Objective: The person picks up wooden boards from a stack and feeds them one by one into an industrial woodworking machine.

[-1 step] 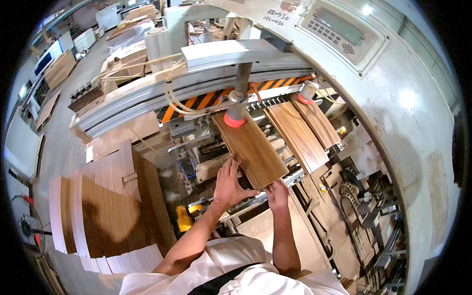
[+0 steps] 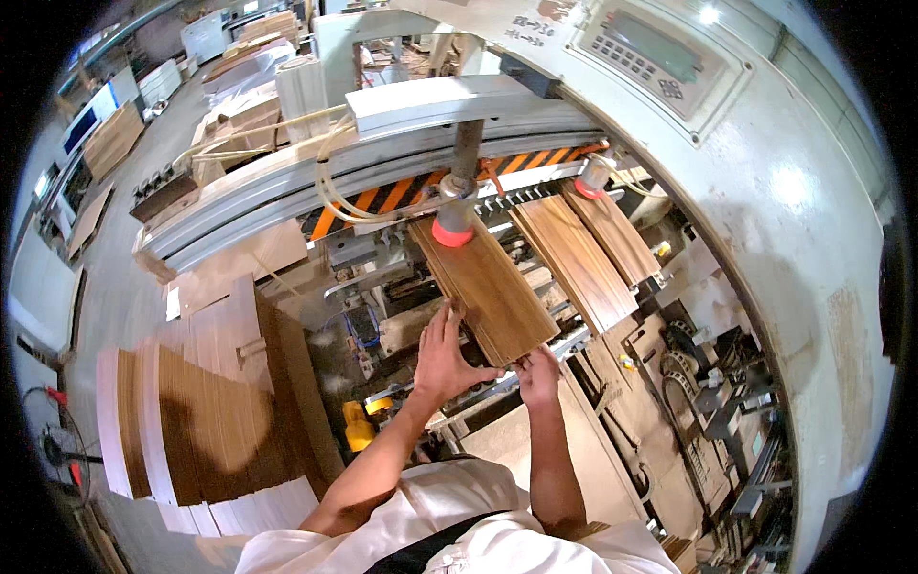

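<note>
A short stack of brown wooden planks point(image 2: 492, 292) lies on the machine bed in front of me. A red-footed press cylinder point(image 2: 452, 230) stands on the stack's far end. My left hand point(image 2: 442, 362) rests against the stack's left edge near its close end. Its fingers are stretched out and its thumb reaches across toward the end face. At the near end, my right hand point(image 2: 538, 377) has its fingers bent around the planks' lower edge; the fingertips are partly hidden. Both hands touch the same stack, close to each other.
To the right lie more planks point(image 2: 574, 263), the rearmost under a second red-footed cylinder point(image 2: 588, 187). A tall pile of boards point(image 2: 215, 411) stands at left. Overhead runs a metal beam point(image 2: 258, 206). A control panel point(image 2: 650, 48) sits upper right, and a yellow part point(image 2: 358, 429) below.
</note>
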`<action>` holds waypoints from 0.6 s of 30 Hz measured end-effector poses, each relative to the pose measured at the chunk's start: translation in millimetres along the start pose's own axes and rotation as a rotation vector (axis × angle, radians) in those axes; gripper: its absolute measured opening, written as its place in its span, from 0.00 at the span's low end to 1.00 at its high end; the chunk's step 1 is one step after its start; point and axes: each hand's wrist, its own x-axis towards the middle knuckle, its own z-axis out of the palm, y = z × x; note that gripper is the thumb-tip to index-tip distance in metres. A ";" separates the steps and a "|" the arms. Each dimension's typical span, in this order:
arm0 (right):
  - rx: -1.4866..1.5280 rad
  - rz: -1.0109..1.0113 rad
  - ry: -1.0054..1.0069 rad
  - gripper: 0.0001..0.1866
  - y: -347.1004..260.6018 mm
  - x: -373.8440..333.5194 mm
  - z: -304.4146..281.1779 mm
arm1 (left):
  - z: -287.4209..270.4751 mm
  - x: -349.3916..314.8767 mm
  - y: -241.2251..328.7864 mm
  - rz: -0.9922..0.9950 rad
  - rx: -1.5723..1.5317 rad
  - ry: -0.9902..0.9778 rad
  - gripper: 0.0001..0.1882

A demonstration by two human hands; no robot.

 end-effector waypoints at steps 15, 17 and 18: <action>-0.211 -0.581 0.475 0.13 -88.9 -127.9 -203.8 | 4.2 1.7 -1.3 -0.008 0.023 0.048 0.61; -0.323 -0.651 0.627 0.16 -98.3 -148.4 -248.6 | 4.1 1.9 -0.7 -0.026 0.005 0.031 0.61; -0.218 -0.584 0.538 0.15 -111.3 -154.5 -274.3 | 3.9 2.3 -0.7 -0.030 0.000 0.029 0.61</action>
